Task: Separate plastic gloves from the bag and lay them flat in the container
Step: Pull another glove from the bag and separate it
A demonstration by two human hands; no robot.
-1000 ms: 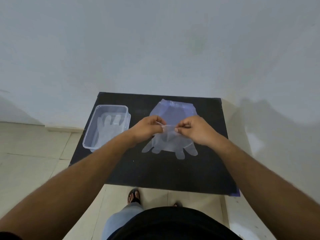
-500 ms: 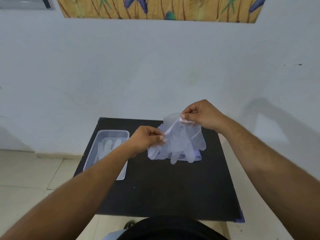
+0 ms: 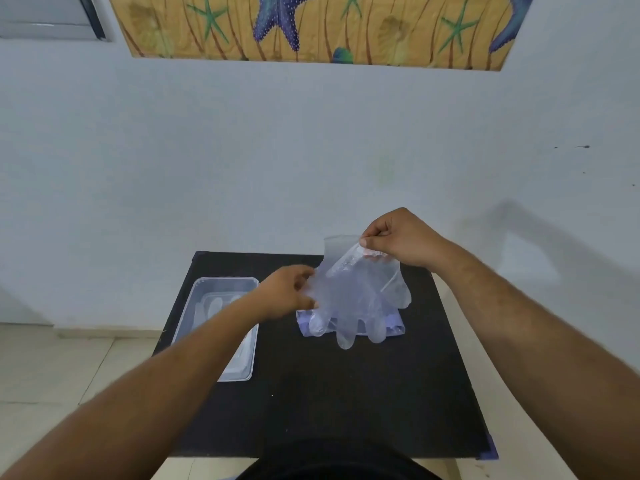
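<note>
A clear plastic glove (image 3: 356,299) hangs in the air above the black table (image 3: 329,403), fingers pointing down. My right hand (image 3: 401,242) pinches its cuff at the top. My left hand (image 3: 289,296) grips its left edge lower down. Under the glove lies the bluish plastic bag (image 3: 394,323) with more gloves, flat on the table. The clear rectangular container (image 3: 221,296) stands at the table's left side, with gloves lying in it; my left forearm hides part of it.
A white wall rises right behind the table, with a starfish picture (image 3: 311,27) high on it. Tiled floor (image 3: 69,368) lies to the left of the table. My dark clothing (image 3: 339,459) shows at the table's near edge.
My head tilted up, bringing the wall picture into view. My right hand lifted the glove's cuff higher, and the glove rose off the bag while my left hand stayed at its left edge.
</note>
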